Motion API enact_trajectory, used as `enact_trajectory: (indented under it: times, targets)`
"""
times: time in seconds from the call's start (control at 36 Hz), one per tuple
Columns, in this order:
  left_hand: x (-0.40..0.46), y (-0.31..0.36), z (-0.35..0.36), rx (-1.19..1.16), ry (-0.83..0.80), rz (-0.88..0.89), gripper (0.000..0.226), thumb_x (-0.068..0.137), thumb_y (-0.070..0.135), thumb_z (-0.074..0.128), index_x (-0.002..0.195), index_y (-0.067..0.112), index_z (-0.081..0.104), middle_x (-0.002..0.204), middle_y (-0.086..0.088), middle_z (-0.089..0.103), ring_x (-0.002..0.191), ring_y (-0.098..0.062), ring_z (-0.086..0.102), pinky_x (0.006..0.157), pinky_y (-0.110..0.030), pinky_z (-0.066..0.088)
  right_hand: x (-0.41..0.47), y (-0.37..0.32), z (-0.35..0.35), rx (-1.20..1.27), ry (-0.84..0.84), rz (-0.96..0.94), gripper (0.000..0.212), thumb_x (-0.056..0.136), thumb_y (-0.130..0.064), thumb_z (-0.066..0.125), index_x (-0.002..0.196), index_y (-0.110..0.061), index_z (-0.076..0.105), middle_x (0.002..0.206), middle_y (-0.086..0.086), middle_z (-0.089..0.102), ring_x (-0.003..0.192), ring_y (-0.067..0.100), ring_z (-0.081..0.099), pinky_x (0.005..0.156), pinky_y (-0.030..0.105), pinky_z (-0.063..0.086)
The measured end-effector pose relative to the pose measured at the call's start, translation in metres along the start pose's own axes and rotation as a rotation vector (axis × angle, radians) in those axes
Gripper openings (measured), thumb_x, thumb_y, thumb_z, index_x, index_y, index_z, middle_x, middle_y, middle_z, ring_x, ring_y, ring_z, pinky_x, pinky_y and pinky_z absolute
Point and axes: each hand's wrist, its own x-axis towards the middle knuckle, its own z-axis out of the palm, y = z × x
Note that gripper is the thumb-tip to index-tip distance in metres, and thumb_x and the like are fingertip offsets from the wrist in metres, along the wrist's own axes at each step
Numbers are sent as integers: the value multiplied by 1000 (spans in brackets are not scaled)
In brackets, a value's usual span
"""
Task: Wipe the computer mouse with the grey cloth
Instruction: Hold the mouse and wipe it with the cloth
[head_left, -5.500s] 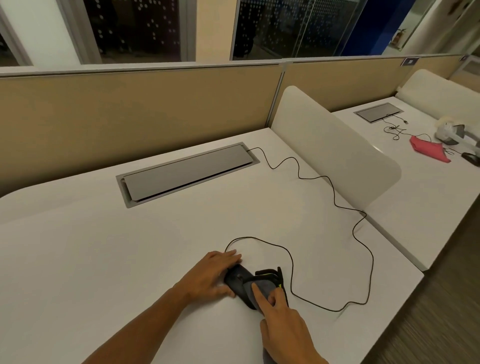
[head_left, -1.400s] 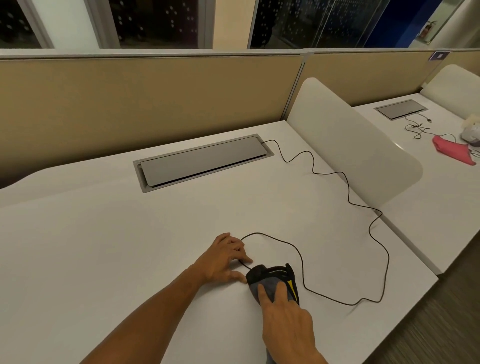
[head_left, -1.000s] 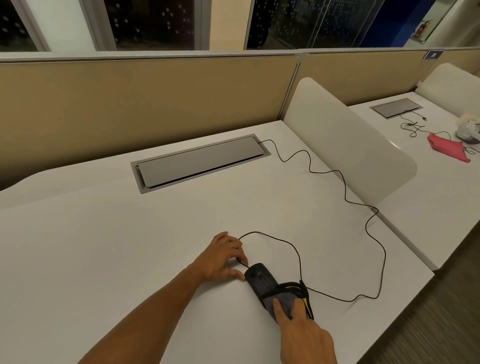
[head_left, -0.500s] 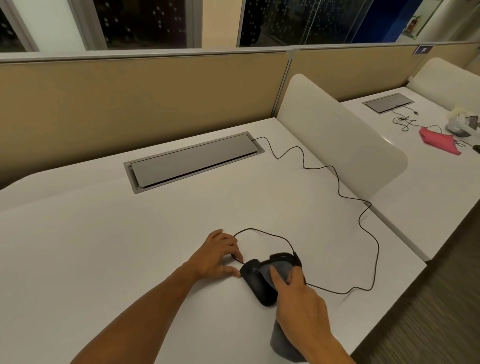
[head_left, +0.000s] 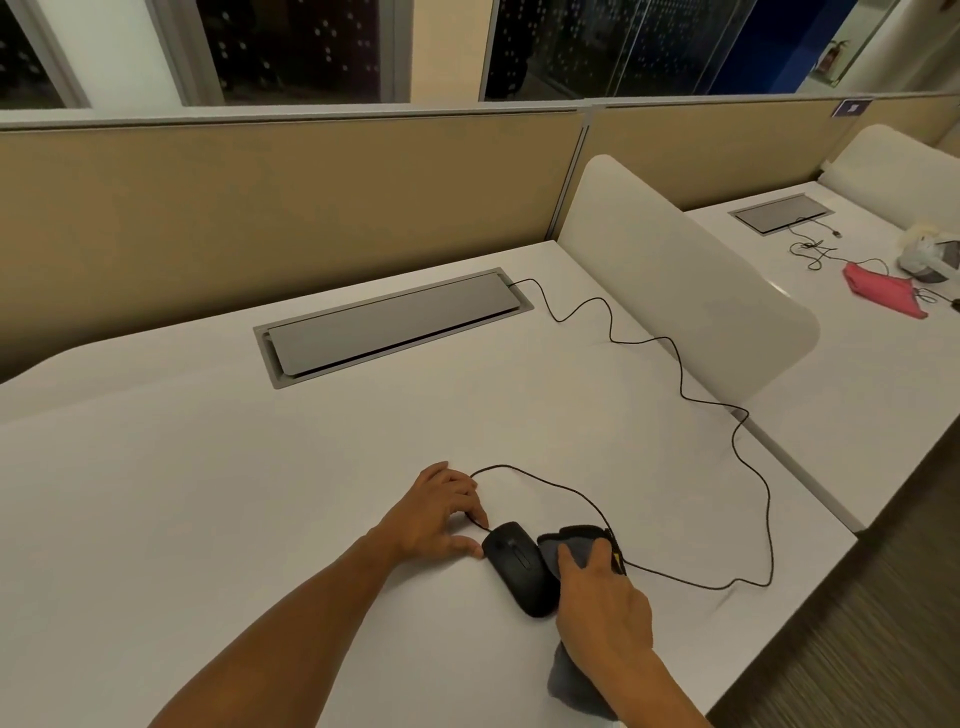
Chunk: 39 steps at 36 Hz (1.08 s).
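Observation:
A black wired computer mouse (head_left: 517, 566) lies on the white desk (head_left: 208, 493) near its front edge. My left hand (head_left: 436, 512) rests flat beside the mouse's front left, with thumb and fingertips touching it. The grey cloth (head_left: 571, 545), dark-edged with a yellow tag, is pressed against the mouse's right side by my right hand (head_left: 605, 597). The cloth's tail hangs out below my right wrist. The fingers of my right hand cover part of the cloth.
The mouse's black cable (head_left: 727, 415) loops right and runs back to a grey cable hatch (head_left: 389, 325). A white divider (head_left: 685, 291) separates the neighbouring desk, which holds a pink cloth (head_left: 883, 288) and cables. The desk's edge lies close on the right.
My right hand has slid the cloth from the mouse's top to its right side, so the mouse's black top shows. My left hand has stayed at the mouse's front.

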Motion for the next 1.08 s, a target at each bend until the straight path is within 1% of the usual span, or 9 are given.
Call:
enact_trajectory:
  times: [0.14, 0.22, 0.28, 0.53, 0.67, 0.75, 0.81, 0.94, 1.08]
  targets:
    - [0, 0, 0, 13, -1, 5, 50, 69, 78, 62, 100, 39, 69, 109, 24, 59, 128, 2, 41, 119, -32, 8, 10, -19, -7, -13, 127, -57, 71, 90, -23, 59, 148, -27, 20, 142, 18, 29, 92, 25, 60, 69, 31, 52]
    - [0, -1, 0, 22, -5, 7, 47, 70, 74, 64, 99, 37, 69, 109, 21, 62, 127, -2, 43, 120, -36, 12, 12, -32, -4, -39, 129, -224, 60, 94, -22, 51, 146, -31, 22, 142, 19, 30, 88, 28, 57, 63, 32, 47]
    - [0, 0, 0, 18, -4, 6, 44, 71, 71, 65, 97, 36, 70, 107, 19, 63, 126, -3, 44, 120, -39, 15, 14, -38, -1, -57, 102, -264, 54, 96, -21, 46, 145, -29, 25, 143, 18, 29, 91, 28, 55, 64, 32, 47]
    - [-1, 3, -3, -7, -8, -17, 47, 70, 74, 65, 100, 38, 70, 111, 22, 62, 129, 1, 41, 119, -30, 5, 30, -36, -2, -65, 54, -41, 68, 88, -29, 61, 146, -23, 27, 142, 18, 29, 86, 23, 62, 60, 28, 42]
    - [0, 4, -2, -2, -6, -20, 47, 69, 74, 65, 99, 38, 70, 110, 22, 62, 128, 1, 41, 119, -31, 6, 34, -27, -3, -25, 100, -52, 67, 88, -26, 59, 146, -26, 26, 140, 17, 32, 84, 23, 62, 60, 29, 47]
    - [-1, 3, -2, 1, -3, -15, 48, 69, 74, 65, 99, 37, 70, 111, 21, 63, 129, -1, 42, 119, -31, 6, 30, -30, 2, -39, 94, -200, 67, 91, -26, 57, 148, -30, 21, 141, 18, 30, 87, 26, 61, 69, 32, 52]
    - [-1, 3, -3, 9, -8, -12, 50, 69, 75, 65, 98, 35, 70, 112, 18, 63, 128, -3, 43, 119, -32, 7, 27, -31, 6, -67, 81, -263, 69, 92, -24, 56, 148, -30, 18, 143, 19, 28, 89, 27, 59, 70, 33, 51]
    - [0, 4, -3, 15, -17, -19, 48, 68, 74, 66, 99, 36, 70, 109, 21, 62, 129, -1, 42, 119, -32, 7, 19, -26, 16, -70, 78, -273, 75, 91, -23, 57, 149, -32, 11, 148, 18, 23, 97, 28, 58, 77, 35, 54]
    - [-1, 3, -4, 17, -22, -23, 50, 69, 76, 63, 101, 39, 70, 111, 23, 61, 129, 2, 40, 120, -32, 7, 7, -8, 33, -57, 41, -263, 84, 88, -23, 61, 147, -36, 2, 144, 14, 25, 101, 26, 56, 80, 33, 53]
